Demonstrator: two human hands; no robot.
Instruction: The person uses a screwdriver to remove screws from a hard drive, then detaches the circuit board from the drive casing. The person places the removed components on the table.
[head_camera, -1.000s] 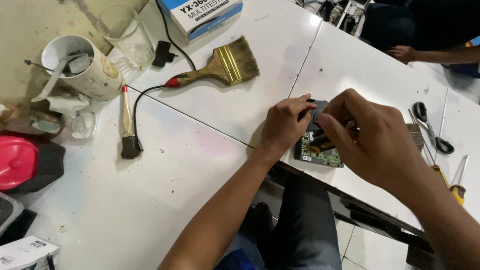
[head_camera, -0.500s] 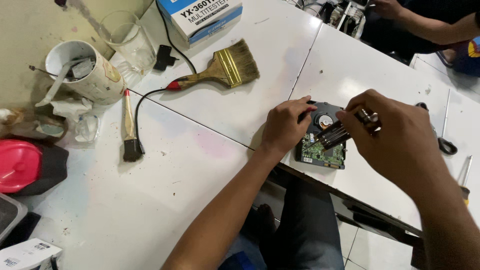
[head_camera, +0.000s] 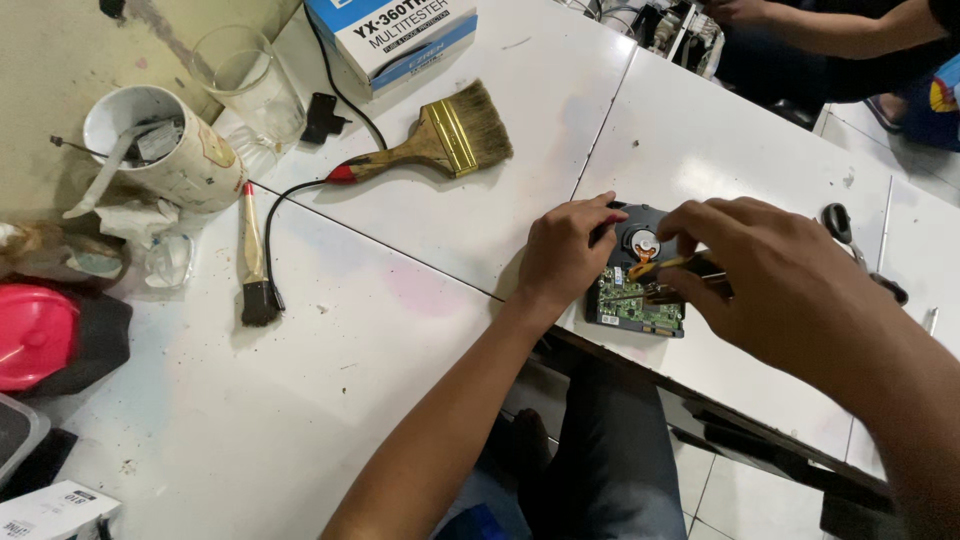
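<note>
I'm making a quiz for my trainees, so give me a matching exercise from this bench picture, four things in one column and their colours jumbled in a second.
Things:
1. wide paintbrush ferrule
2. circuit board on the hard drive
3. lid at the left edge
4. table

Colours:
A. white
B. green
C. brass
D. red

Pairs: 1-C, 2-B, 3-D, 4-A

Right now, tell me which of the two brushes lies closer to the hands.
The wide brush with the brass band and red-tipped handle lies nearer the left hand; the small dark-bristled brush sits farther left.
</note>
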